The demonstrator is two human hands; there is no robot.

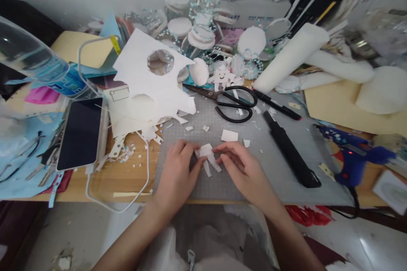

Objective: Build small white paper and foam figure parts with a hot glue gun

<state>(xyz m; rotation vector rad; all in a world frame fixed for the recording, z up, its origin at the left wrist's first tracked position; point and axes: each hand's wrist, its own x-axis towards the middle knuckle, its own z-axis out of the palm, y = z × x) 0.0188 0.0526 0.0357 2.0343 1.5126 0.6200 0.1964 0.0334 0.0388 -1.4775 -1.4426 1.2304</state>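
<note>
A small white paper cutout [206, 152] with two narrow strips hanging from it lies over the front of the grey cutting mat [178, 182]. My left hand [179, 167] pinches its left edge between thumb and fingers. On the other side, my right hand [243, 165] has thumb and fingertips closed at the cutout's right edge. Just beyond sits a blank white paper rectangle [229, 135], with paper scraps around it. Black-handled scissors [237, 103] rest farther back on the mat. A small paper figure with a drawn smile [221, 77] stands behind them.
A black utility knife [291, 152] and blue glue gun [349, 152] lie to the right, near a black pen [278, 105]. At left are a phone [81, 133], a white cable [148, 169], a water bottle [41, 59] and a cut white sheet [159, 89]. White rolls [292, 55] lie at the back.
</note>
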